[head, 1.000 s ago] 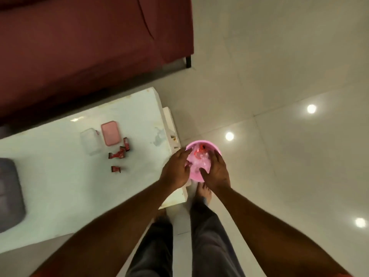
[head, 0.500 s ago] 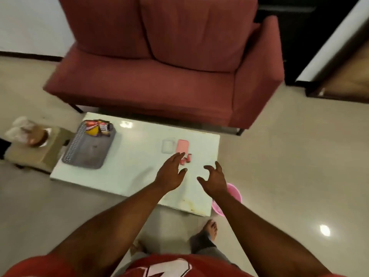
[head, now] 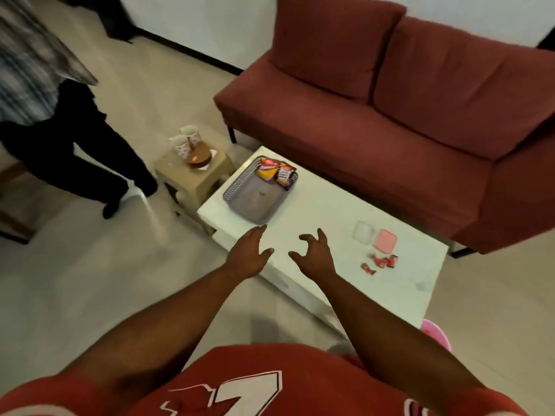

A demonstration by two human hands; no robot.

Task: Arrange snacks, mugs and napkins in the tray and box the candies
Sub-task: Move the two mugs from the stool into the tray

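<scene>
A grey tray lies on the left end of the white table, with snack packets at its far end. Two mugs and a brown bowl stand on a small beige stool left of the table. A clear box and its pink lid rest near the table's right end, with several red candies in front of them. My left hand and my right hand hover empty over the table's near edge, fingers spread.
A dark red sofa runs behind the table. A pink bowl sits on the floor at the table's near right corner. Another person in dark trousers stands to the left of the stool.
Both hands let go of the pink bowl on the floor and rose over the table. The view has swung left, bringing the stool with mugs and the other person into sight.
</scene>
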